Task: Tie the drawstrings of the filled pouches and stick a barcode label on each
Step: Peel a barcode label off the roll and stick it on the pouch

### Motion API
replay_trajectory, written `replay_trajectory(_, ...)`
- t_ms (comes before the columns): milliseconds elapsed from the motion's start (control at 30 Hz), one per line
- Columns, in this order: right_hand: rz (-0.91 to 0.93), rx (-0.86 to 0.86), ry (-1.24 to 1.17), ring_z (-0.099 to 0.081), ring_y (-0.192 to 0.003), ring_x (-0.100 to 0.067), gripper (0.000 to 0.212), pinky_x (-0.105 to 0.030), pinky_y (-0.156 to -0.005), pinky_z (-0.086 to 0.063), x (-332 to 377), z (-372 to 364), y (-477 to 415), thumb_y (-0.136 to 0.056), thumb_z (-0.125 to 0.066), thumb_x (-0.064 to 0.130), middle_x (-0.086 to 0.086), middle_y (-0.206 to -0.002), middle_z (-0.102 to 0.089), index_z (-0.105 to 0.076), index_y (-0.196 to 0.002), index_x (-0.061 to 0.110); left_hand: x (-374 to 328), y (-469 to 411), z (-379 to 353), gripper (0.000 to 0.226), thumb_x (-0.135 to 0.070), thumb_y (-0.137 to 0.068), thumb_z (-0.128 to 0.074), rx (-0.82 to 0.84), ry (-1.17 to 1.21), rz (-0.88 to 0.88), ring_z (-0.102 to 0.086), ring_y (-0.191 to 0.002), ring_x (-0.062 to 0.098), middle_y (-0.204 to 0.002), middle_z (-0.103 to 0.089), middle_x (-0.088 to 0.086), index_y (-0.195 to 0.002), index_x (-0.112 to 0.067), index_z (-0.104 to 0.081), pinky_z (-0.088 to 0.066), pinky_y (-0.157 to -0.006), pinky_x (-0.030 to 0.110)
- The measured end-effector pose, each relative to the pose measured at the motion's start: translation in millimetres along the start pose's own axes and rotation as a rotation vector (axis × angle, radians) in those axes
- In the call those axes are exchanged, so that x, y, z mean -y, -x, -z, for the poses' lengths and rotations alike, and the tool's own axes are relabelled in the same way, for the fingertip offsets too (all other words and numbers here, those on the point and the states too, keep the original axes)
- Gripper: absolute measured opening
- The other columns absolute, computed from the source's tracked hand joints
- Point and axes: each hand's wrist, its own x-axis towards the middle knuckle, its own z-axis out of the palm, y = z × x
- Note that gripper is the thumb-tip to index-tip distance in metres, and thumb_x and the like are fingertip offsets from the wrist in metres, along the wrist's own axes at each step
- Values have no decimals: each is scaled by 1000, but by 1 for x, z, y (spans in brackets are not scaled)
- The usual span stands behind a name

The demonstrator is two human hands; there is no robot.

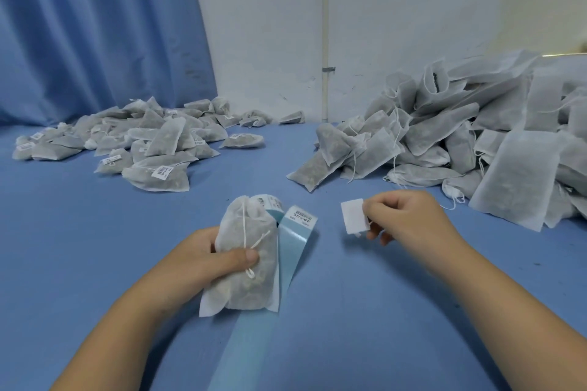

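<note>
1. Pouch is sitting in the left hand, with thumb and fingers gripping its middle. Its drawstring looks tied, and its neck is pointing away from the person.
2. The right hand is pinching a loose white label by one edge.
3. The label is hanging to the right of the pouch, apart from it and level with its upper half. The pouch's long axis is running near-to-far.
4. Judgement: the right hand is facing a leftward move onto the pouch's exposed face.
5. The backing strip is trailing from behind the pouch.

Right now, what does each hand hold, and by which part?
The left hand grips a filled pouch around its middle, thumb across the front. The right hand pinches a white label by its right edge.
</note>
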Motion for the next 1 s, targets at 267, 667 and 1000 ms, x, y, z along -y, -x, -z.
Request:
replay_trajectory(267,-40,-2,61,-60,-56,-15,23,-24,-54,-51,-16,28,3,-85,-61,20,-5,-62,-70,-74,-66,23,-25,7,11,41,-51,-56,-76,-78,-80,-57,-73,-89,19,-94,-76,5,-90,-27,-75,-53,-74,29)
replay_trajectory(667,-20,-172,-228,-58,-52,-12,20,-22,-50,-47,-11,49,3,-85,-62,15,-1,-61,-65,-72,-68,9,-55,-49,-77,11,-31,-74,-70,35,119,-133,-71,-79,13,-84,-74,0,-82,-27,-76,-53,-66,23)
replay_trajectory(1000,71,-423,-253,-57,-52,-9,21,-18,-46,-45,-9,55,3,-83,-60,13,5,-58,-63,-73,-69,20,-48,-96,-124,16,-19,-79,-69,231,385,7,-73,-78,23,-87,-73,8,-94,-16,-71,-58,-56,37)
